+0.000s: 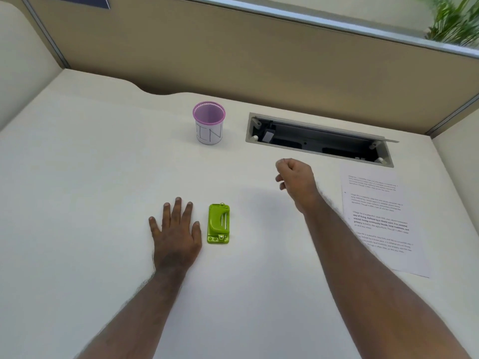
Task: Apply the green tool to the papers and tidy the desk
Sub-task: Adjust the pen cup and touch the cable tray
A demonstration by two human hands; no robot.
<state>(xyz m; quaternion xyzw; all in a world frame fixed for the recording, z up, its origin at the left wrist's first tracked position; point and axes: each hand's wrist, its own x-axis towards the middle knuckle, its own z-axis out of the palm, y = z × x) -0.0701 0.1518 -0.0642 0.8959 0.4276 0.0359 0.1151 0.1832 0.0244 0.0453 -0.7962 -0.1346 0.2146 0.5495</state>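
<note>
A green hole punch (218, 223) lies flat on the white desk (77, 177), near the middle. My left hand (176, 234) rests palm down on the desk just left of the punch, fingers straight and spread, apart from it. My right hand (295, 183) hovers above the desk to the punch's upper right, fingers curled in, with nothing seen in it. Printed papers (381, 218) lie at the right side of the desk, to the right of my right forearm.
A pink mesh cup (209, 123) with a white label reading "BIN" stands at the back centre. An open cable tray slot (318, 139) is sunk into the desk at the back right. Beige partition walls (259, 53) close off the rear and sides.
</note>
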